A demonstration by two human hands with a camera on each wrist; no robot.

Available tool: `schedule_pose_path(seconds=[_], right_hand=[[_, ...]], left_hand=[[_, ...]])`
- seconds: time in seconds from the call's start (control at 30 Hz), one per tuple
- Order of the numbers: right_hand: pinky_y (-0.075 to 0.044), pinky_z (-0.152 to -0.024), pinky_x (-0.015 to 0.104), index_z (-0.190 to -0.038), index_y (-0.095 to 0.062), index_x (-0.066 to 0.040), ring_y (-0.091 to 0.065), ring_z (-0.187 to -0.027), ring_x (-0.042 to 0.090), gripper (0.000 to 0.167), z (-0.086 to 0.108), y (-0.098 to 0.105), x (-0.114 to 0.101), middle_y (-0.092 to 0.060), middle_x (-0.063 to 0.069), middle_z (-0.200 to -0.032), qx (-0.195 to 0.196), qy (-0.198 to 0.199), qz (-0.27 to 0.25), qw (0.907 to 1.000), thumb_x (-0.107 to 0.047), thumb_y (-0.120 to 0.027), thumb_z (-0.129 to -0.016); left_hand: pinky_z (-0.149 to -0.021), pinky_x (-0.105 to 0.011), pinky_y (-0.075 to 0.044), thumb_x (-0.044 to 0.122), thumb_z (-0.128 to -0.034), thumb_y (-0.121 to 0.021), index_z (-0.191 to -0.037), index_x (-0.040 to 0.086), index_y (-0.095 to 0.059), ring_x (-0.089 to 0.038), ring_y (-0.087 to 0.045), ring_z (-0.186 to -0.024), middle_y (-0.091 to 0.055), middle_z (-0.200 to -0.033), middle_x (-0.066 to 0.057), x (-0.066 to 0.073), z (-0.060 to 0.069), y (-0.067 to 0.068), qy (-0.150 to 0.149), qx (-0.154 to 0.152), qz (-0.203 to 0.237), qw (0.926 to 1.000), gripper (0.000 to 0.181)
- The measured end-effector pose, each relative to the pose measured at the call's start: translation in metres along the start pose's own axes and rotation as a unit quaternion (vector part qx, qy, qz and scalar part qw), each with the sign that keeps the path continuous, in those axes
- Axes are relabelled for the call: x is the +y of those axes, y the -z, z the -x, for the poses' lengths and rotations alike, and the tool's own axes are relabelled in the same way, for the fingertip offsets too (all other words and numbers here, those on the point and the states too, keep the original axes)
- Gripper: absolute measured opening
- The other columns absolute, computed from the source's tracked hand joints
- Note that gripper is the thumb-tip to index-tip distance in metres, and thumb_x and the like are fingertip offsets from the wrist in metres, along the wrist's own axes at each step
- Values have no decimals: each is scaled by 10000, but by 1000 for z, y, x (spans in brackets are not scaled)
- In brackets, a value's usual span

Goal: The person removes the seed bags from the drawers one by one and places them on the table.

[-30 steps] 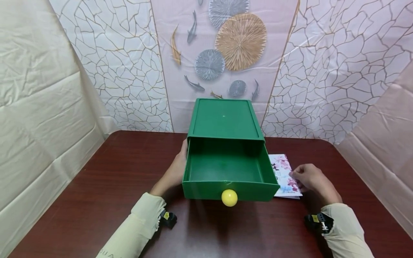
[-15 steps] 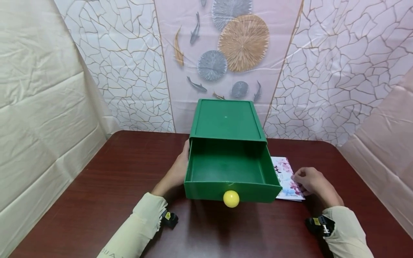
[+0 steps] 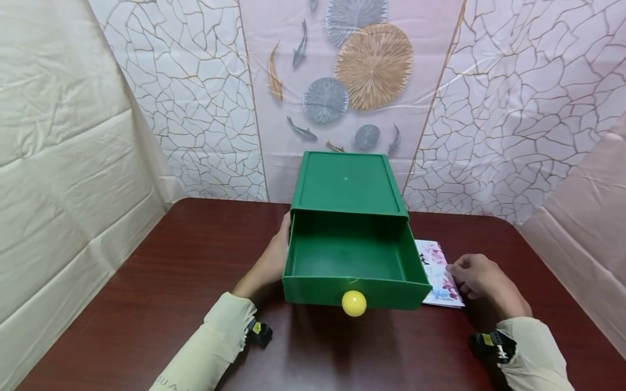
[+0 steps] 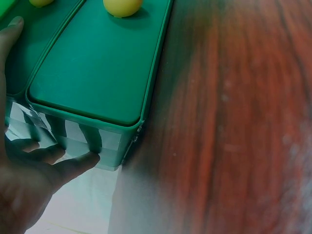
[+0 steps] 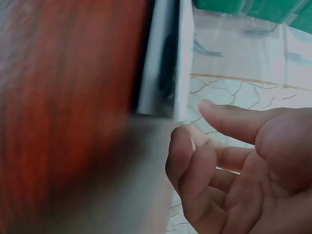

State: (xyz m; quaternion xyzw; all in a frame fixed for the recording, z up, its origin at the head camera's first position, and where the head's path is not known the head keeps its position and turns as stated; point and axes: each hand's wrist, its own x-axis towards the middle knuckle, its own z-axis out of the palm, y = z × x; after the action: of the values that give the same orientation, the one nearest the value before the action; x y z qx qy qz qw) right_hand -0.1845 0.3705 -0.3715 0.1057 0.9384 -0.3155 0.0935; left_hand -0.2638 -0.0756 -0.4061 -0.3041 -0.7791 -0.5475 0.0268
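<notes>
A green drawer unit stands mid-table, its top drawer pulled out with a yellow knob on the front. My left hand lies against the unit's left side. In the left wrist view, the fingertips of that left hand touch the taped side wall, fingers spread. A booklet with pink flowers lies to the unit's right, partly hidden behind the drawer. My right hand is at the booklet's right edge. In the right wrist view, its fingers are loosely bent beside the booklet's corner, with thumb and forefinger apart.
Dark red-brown wood forms the table. Patterned cloth hangs behind it, and plain pale cloth at the left. Below the pulled-out drawer, shut drawer fronts with yellow knobs show in the left wrist view.
The whole head view has shifted slightly. My right hand has drawn a little to the right, and the booklet's lower layer shows less. My left hand and the drawer keep their places.
</notes>
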Motion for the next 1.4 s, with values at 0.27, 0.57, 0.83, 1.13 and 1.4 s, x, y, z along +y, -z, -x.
schedule_pose_path(seconds=[0.27, 0.57, 0.83, 1.13, 1.4], right_hand=[[-594, -646, 364, -1184, -602, 119, -642, -670, 195, 467, 20, 14, -20, -655, 141, -833, 377, 409, 252, 9981, -338, -544, -1106], [-484, -595, 356, -1190, -591, 69, -632, -710, 226, 418, 43, 7, -51, -680, 119, -835, 1492, 1245, 532, 9795, -337, -585, -1090], [-441, -666, 361, -1151, -644, -16, -607, -773, 233, 228, 77, -11, -81, -715, 117, -938, 2756, 2203, 590, 9338, -203, -692, -1029], [-397, -696, 133, -1205, -673, -81, -518, -860, -89, 208, 122, -29, -109, -662, 10, -1042, 3610, 2951, -41, 8846, -128, -713, -1007], [-365, -732, 102, -1200, -691, 8, -466, -787, -36, 236, 142, -40, -129, -611, 29, -1032, 4019, 3939, -440, 8255, -121, -704, -1002]], left_hand=[[-1122, -551, -447, 272, -1016, -714, -1661, 382, -128, -216, -502, -1406, -454, -1581, 13, 1, -7, -8, 172, -9, -49, 9998, 879], [-1116, -588, -444, 253, -1022, -704, -1669, 346, -130, -257, -509, -1405, -464, -1584, -36, 3, -4, -5, 194, 73, -83, 9998, 871], [-1130, -560, -441, 250, -1039, -680, -1659, 345, -145, -236, -500, -1406, -454, -1585, -20, 0, -4, -2, 183, 67, -125, 9997, 825], [-1127, -592, -433, 245, -1023, -702, -1671, 321, -142, -261, -489, -1422, -439, -1601, -35, -1, -2, -1, 109, 81, -21, 9999, 860], [-1128, -591, -432, 234, -1014, -714, -1676, 326, -127, -254, -479, -1432, -416, -1620, -22, 0, -3, -1, 44, 73, 33, 10000, 890]])
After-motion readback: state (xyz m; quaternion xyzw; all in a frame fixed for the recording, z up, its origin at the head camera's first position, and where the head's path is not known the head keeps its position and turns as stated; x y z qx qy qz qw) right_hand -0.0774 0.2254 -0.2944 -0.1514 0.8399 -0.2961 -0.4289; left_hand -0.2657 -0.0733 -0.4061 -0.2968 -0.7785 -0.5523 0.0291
